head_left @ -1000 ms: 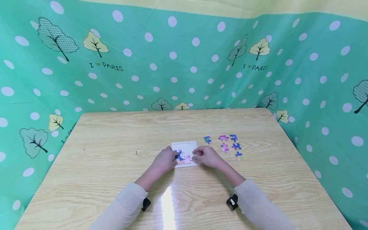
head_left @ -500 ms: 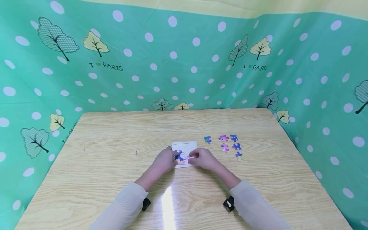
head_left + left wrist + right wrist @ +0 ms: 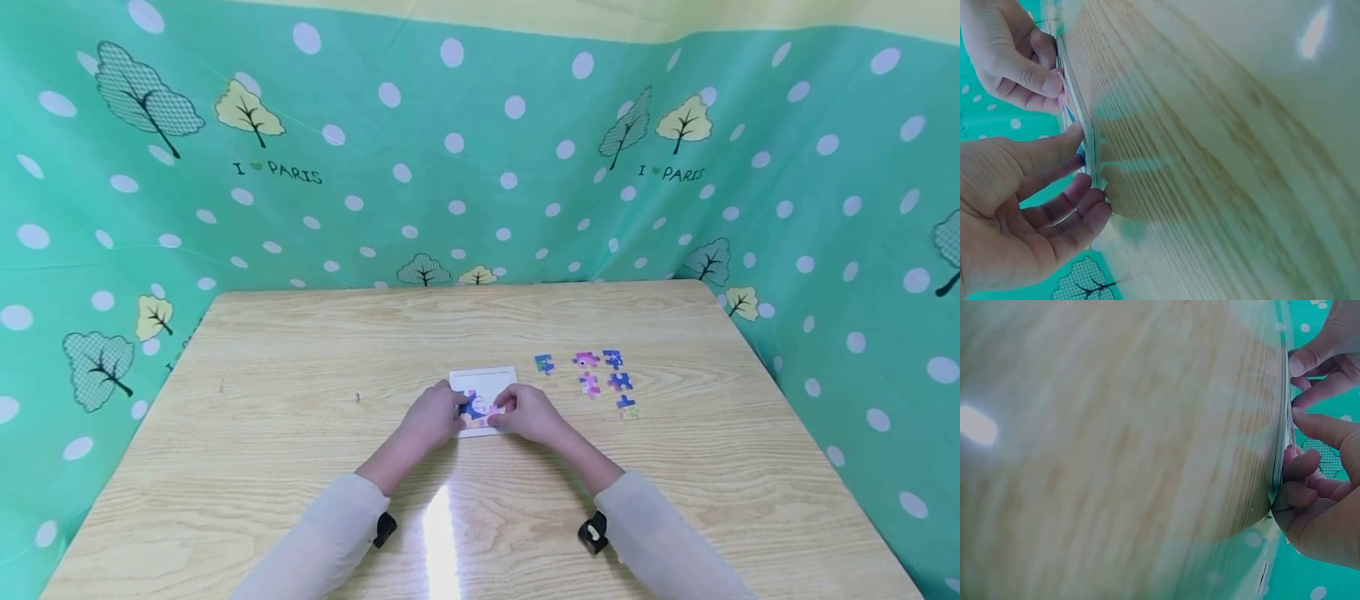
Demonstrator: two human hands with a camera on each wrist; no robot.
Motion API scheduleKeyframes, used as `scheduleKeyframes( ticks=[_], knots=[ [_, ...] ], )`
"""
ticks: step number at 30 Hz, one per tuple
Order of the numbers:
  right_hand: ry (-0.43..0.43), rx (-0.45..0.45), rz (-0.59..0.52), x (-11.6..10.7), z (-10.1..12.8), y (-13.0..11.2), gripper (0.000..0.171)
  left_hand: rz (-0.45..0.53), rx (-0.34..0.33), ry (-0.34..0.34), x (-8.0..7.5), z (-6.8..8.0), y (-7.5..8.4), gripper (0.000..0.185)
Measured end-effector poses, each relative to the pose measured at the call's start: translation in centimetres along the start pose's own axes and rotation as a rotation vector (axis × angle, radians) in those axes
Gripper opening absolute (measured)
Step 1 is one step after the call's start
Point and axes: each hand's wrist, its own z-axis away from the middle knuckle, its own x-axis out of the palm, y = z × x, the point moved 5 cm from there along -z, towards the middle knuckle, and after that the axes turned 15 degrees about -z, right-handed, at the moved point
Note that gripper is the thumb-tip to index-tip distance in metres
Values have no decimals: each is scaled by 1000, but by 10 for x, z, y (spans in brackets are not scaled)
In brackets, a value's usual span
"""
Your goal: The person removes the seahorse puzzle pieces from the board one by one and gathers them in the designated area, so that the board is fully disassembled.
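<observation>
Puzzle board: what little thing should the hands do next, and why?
Probably press the pink piece flat. The right hand pinches it in the white board beside the blue piece, the left hand rests on the board's left edge, and six loose pieces wait to the right.

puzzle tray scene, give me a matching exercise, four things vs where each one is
Things:
1. puzzle tray
2. loose puzzle pieces
3. left hand
4. right hand

Places:
A. on the tray's left edge
B. in a group on the table, right of the tray
C. at the tray's near right corner
D. on the table, between the two hands

Pairs: 1-D, 2-B, 3-A, 4-C
</observation>
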Motion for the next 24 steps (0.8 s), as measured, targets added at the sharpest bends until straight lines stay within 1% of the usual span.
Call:
scheduleKeyframes(
  ticks=[9, 14, 20, 24],
  knots=[
    [13, 1, -7, 2, 2, -2, 36, 4, 10, 0, -1, -1, -1, 37],
    [25, 2, -12, 5, 2, -5, 34, 10, 11, -1, -1, -1, -2, 37],
    [35, -29, -48, 10, 0, -9, 26, 3, 36, 33, -1, 0, -1, 35],
    [51, -18, -43, 8, -1, -9, 27, -3, 47, 44, -2, -1, 0, 34]
  ],
)
